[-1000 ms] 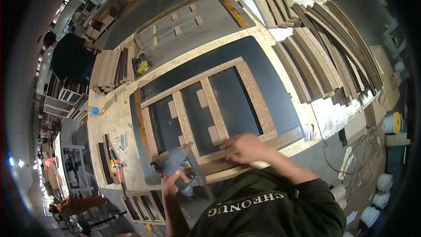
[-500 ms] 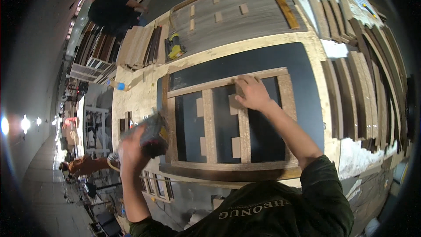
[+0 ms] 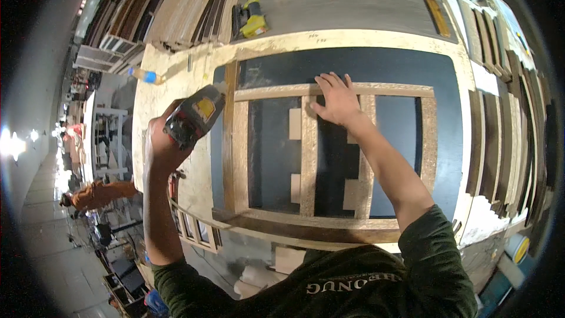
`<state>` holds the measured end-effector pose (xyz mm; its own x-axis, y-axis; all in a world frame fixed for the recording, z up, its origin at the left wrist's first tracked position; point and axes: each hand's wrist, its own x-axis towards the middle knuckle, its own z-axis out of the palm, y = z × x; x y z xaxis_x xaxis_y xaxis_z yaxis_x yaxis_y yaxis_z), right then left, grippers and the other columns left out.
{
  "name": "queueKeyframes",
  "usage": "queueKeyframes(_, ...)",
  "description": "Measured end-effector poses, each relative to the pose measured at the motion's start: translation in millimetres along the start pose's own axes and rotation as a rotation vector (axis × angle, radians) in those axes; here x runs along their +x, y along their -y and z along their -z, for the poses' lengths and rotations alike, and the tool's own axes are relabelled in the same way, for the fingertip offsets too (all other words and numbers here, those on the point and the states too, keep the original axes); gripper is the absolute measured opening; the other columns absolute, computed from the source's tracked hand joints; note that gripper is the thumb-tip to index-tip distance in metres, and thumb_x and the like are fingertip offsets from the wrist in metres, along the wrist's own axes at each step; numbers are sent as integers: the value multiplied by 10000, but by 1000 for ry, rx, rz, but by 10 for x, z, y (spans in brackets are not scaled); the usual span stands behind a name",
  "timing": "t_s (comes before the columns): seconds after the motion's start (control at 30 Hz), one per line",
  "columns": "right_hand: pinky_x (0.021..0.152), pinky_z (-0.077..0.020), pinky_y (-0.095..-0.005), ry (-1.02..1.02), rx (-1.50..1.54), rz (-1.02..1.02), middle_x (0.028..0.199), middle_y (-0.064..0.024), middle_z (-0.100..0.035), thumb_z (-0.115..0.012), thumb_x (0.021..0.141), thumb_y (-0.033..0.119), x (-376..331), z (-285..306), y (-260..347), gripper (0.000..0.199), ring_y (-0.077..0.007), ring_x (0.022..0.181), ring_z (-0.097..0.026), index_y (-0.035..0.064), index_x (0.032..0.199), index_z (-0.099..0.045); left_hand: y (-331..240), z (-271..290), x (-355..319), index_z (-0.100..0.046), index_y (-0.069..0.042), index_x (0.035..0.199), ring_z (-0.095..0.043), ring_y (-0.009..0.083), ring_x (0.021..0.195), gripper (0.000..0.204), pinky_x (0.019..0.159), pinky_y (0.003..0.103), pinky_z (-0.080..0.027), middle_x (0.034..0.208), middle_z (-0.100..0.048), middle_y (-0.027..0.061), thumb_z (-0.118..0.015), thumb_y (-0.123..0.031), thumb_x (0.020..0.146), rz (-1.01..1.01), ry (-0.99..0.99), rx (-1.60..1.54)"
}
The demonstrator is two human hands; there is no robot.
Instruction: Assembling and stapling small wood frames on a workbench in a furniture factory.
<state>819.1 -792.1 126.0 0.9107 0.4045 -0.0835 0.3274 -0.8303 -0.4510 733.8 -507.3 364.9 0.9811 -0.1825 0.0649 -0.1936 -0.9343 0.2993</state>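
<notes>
Left hand (image 3: 160, 147) at 9 o'clock, fingers wrapped round a nail gun (image 3: 193, 116) raised beside the frame's left rail. Right hand (image 3: 335, 99), fingers spread flat, presses the wooden frame's (image 3: 309, 159) top rail at 12. Frame looks assembled on the dark panel (image 3: 359, 65); fastening seemingly unfinished.

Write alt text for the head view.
A person leans over a wooden frame on a dark panel, right hand pressed flat on its top rail, left hand gripping a nail gun beside the frame's left edge. Plank stacks lie to the right.
</notes>
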Motion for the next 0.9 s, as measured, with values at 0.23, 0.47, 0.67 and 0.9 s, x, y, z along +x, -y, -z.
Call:
queueKeyframes(0.23, 1122, -228, -471, -58, 15, 28, 1334, -138, -478, -623, 784, 379, 547, -405, 553, 665, -302, 1274, -415, 67, 1340, -439, 938, -72, -371, -569, -42, 1148, -662, 274, 791, 517, 676, 374, -529, 888, -651, 140, -760, -130, 675, 77, 38, 40)
queueKeyframes(0.47, 913, -450, -418, -266, 98, 94, 1071, -125, -589, -695, 703, 230, 776, -638, 901, 485, -318, 1008, -558, 89, 1155, -590, 1871, -20, -833, -527, -45, 1249, -585, 307, 973, 694, 826, 422, -499, 1041, -588, 179, -814, -178, 632, 353, 100, -142)
queueKeyframes(0.67, 873, -463, -416, -316, 66, -6, 959, -76, -629, -660, 673, 201, 738, -669, 1031, 339, -284, 945, -593, 128, 1004, -645, 1712, -5, -664, -536, -24, 1249, -585, 330, 948, 712, 833, 412, -491, 988, -642, 165, -804, -176, 606, 303, 235, 31)
queueKeyframes(0.9, 827, -473, -413, -356, 100, -31, 930, -75, -617, -681, 663, 215, 704, -653, 1073, 317, -284, 915, -590, 139, 968, -643, 1639, -98, -234, -611, 27, 1056, -669, 249, 720, 455, 691, 344, -519, 827, -681, 159, -752, -111, 646, 151, 257, -173)
